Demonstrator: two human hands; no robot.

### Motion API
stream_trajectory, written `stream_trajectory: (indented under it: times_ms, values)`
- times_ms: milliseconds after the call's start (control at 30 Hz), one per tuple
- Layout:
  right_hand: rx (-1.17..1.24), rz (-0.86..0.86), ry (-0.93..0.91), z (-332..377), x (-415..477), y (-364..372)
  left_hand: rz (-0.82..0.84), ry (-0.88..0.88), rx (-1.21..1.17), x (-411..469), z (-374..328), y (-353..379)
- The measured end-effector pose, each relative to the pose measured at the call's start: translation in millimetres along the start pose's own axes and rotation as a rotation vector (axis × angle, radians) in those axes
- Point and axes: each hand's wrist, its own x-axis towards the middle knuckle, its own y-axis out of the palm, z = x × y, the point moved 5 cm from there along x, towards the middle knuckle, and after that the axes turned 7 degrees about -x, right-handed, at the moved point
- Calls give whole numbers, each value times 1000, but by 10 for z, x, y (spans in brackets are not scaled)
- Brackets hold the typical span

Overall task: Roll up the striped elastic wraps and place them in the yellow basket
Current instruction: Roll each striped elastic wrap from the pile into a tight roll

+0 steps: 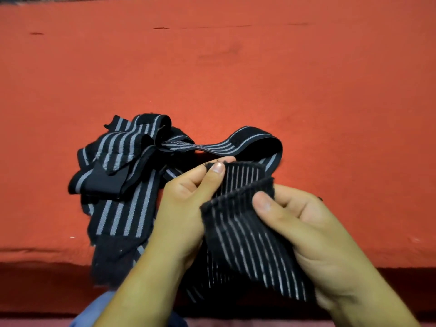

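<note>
A black elastic wrap with thin grey stripes (243, 234) is held up near the front edge, its top end folded over. My left hand (186, 208) pinches the folded end between thumb and fingers. My right hand (313, 234) grips the wrap's right side, thumb pressed on the fold. Behind and to the left, a tangled heap of more striped wraps (122, 166) lies on the red surface, with one strap looping right (250, 142). No yellow basket is in view.
A red cloth-covered surface (236, 79) stretches far and wide behind the wraps. Its front edge (40, 258) drops into dark shadow. A bit of blue fabric (94, 312) shows at the bottom left.
</note>
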Motion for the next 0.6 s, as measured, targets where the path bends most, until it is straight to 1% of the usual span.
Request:
stream_trajectory:
  times_ms: [100,167,267,367,433,467,533,567,600]
  values:
    - [123,253,17,-43,-85,313,-20,30,38,38,2,-20]
    - [180,372,23,-31,-150,524,-41,58,70,62,23,-38]
    - [258,434,3,27,-223,672,-85,77,87,87,23,-61]
    - [244,416,-42,70,-236,630,-79,67,90,53,33,-17]
    - [230,333,-63,85,-202,491,-81,83,48,-13,22,14]
    - [162,234,-95,100,-167,383,-87,60,5,-40,27,19]
    - [-121,-64,-173,128,-96,109,-20,-31,-78,-45,71,60]
    - [-256,-199,-206,149,-73,-5,-6,-47,-88,-35,75,68]
    - [-328,-295,-231,163,-61,-93,-12,-49,-100,-14,58,62]
